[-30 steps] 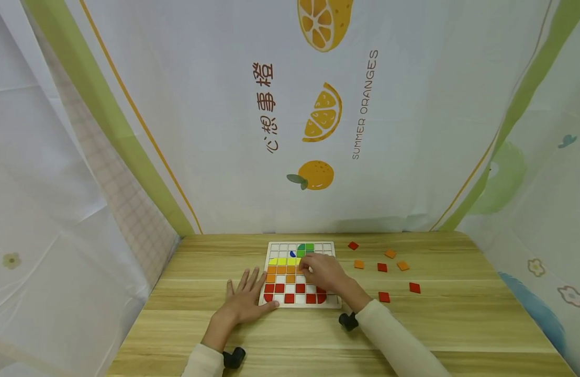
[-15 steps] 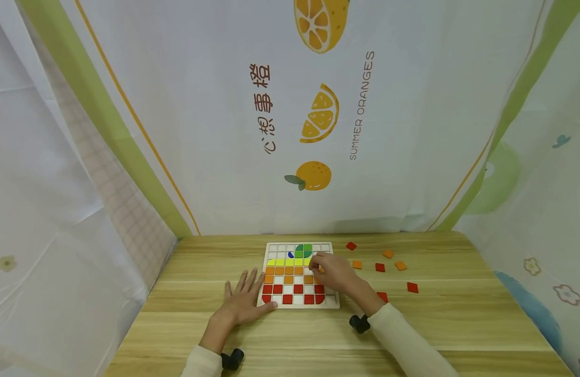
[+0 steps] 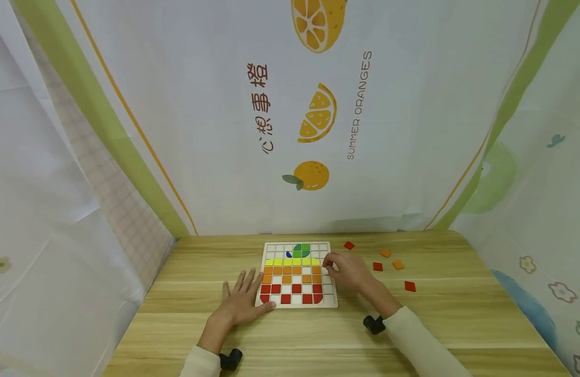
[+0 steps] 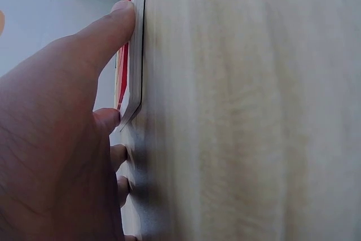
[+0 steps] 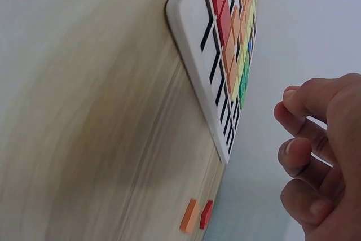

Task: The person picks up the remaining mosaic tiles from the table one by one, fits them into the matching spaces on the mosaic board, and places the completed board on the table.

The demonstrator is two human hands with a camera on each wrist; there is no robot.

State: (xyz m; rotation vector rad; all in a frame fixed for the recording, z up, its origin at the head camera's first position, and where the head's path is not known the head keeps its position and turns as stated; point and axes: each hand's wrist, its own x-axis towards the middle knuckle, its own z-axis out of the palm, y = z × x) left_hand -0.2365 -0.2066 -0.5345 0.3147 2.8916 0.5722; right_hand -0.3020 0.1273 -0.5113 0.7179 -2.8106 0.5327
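- My left grip [image 3: 240, 306] rests at the lower middle of the head view, fingers spread and straight, holding nothing; its thumb lies on the lower left corner of the square grid board [image 3: 328, 289].
- My right grip [image 3: 348, 269] hovers by the board's right edge, fingers curled, thumb and forefinger tips together; I see no tile between them, so I take it as clenched on nothing.
- The board lies flat on the wooden bench [image 3: 280, 340], in the lower centre of the head view. It shows green pieces [image 3: 305, 247] and a small blue piece [image 3: 288, 254] near its top, then a yellow row [image 3: 294, 262], orange tiles [image 3: 267, 270] and, lowest, red tiles [image 3: 296, 288].
- White gaps break up the orange and red rows.
- Right of the board lie loose red tiles [image 3: 377, 266] and loose orange tiles [image 3: 398, 265], all apart from one another.
- I judge that I am partway through filling the grid, between one tile and another.
- The next move, I think, calls for a fine fingertip pinch on a thin loose tile, then squaring it to a white gap while my left grip steadies the board.
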